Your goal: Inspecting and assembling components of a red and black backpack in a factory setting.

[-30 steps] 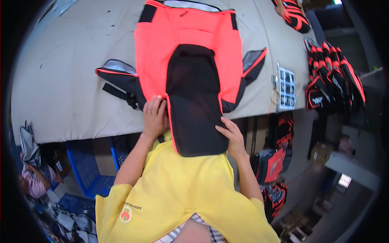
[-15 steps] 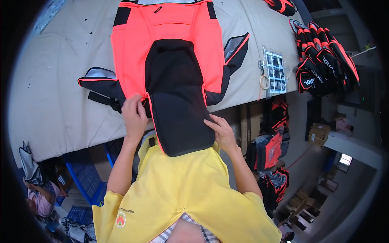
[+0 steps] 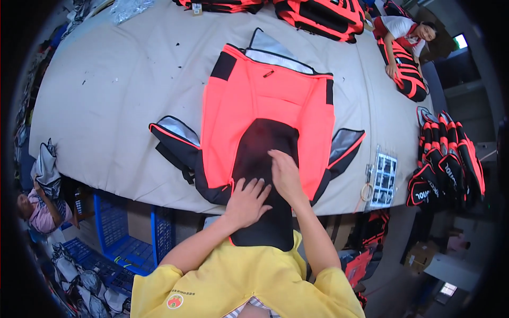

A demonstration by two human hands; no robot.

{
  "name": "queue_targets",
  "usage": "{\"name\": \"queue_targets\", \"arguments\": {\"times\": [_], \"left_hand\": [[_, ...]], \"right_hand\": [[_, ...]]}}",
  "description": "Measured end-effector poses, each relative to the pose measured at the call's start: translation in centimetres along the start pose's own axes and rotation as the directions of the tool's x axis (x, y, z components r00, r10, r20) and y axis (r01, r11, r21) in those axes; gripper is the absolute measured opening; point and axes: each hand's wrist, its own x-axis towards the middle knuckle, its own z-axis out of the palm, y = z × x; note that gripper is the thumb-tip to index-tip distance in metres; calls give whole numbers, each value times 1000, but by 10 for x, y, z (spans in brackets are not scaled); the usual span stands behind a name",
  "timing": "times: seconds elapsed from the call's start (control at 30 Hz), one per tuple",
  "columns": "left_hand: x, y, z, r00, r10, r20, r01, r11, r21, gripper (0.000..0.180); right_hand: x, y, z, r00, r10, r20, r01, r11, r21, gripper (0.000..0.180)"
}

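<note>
A coral-orange and black backpack (image 3: 220,132) lies on the table with its front upward and its silver-lined top open. Its black front pocket panel (image 3: 271,233) is folded out toward me, over the table edge and against my yellow shirt. My left hand (image 3: 247,203) rests flat on this panel, fingers spread. Beside it, my right hand (image 3: 285,176) is over the panel's upper part with fingers stretched out, holding nothing; whether it touches the fabric I cannot tell. Silver-lined side pockets, left (image 3: 177,132) and right (image 3: 344,146), stick out from the backpack.
A clear sheet of small dark parts (image 3: 384,180) lies right, beside a tape ring (image 3: 367,192). Finished-looking bags (image 3: 318,18) are at the far side; more hang right (image 3: 448,161). A co-worker (image 3: 405,37) leans on a bag. Blue crates (image 3: 127,233) stand below the table.
My hands have moved from the flap's two side edges inward onto the black panel. The view has shifted, so more of the table's far side and a co-worker show.
</note>
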Motion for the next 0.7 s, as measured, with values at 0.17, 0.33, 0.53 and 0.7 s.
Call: {"name": "queue_targets", "arguments": {"times": [0.17, 0.33, 0.53, 0.7], "left_hand": [[-1, -3, -15, 999, -47, 22, 48, 997, -61, 63], [12, 0, -19, 997, -27, 74, 38, 987, -156, 56], [22, 1, -13, 995, -89, 39, 94, 986, -138, 57], [23, -4, 0, 993, -82, -80, 71, 988, -135, 58]], "right_hand": [[102, 73, 74, 852, 169, 496, 52, 914, -401, 29], [141, 167, 122, 975, 25, 222, 49, 946, -322, 26], [165, 129, 147, 903, 31, 427, 115, 944, -310, 26], [165, 117, 104, 815, 112, 569, 131, 920, -369, 27]]}}
